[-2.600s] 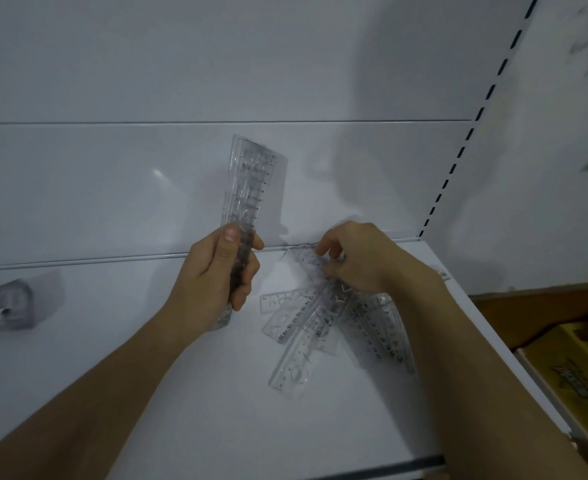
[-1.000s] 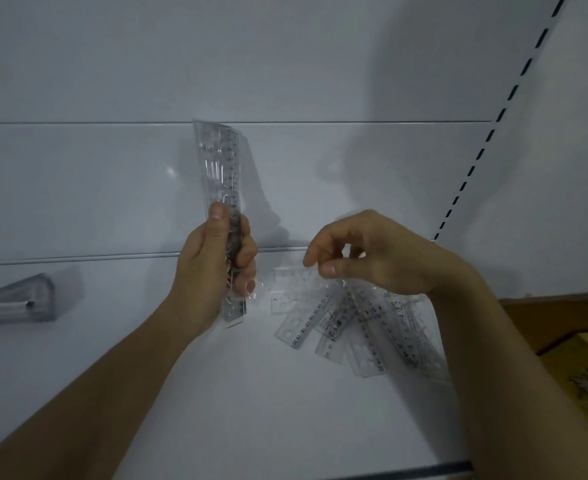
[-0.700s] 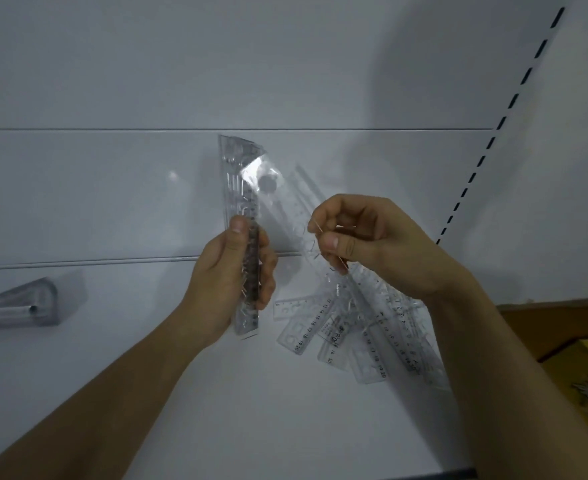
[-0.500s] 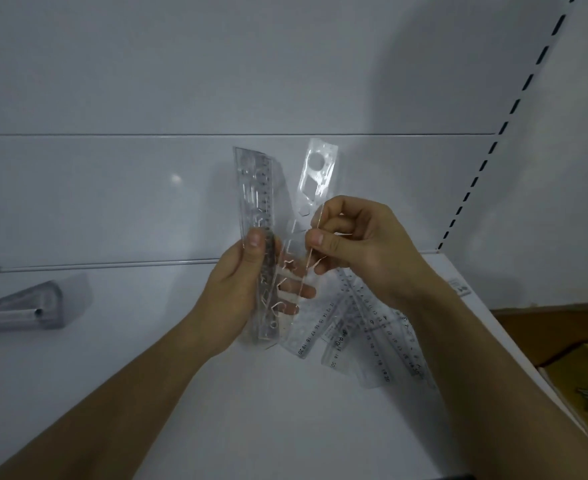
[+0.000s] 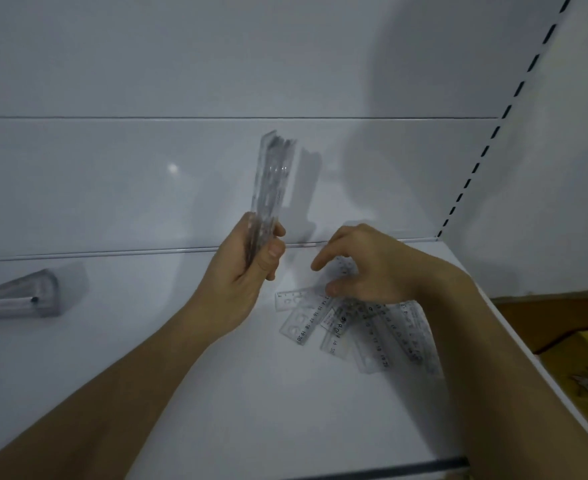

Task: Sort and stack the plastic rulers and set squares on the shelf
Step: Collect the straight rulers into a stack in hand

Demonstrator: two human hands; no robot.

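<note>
Right hand dropped to loose rulers.

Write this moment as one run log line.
left hand: holds ruler stack | right hand: open over loose rulers | shelf

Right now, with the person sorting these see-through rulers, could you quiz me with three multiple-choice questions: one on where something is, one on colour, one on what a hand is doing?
1. Where do the loose rulers lie?
A. On the shelf, under the right hand
B. In the cardboard box
C. At the shelf's far left

2. What colour is the shelf?
A. Red
B. White
C. Green

3. What is the left hand doing?
A. Resting flat
B. Gripping an upright stack of rulers
C. Hanging idle

Answers: 1 A, they fan out just below that hand. 2 B, the surface is plain white. 3 B, its fingers curl round the stack's lower end.
</note>
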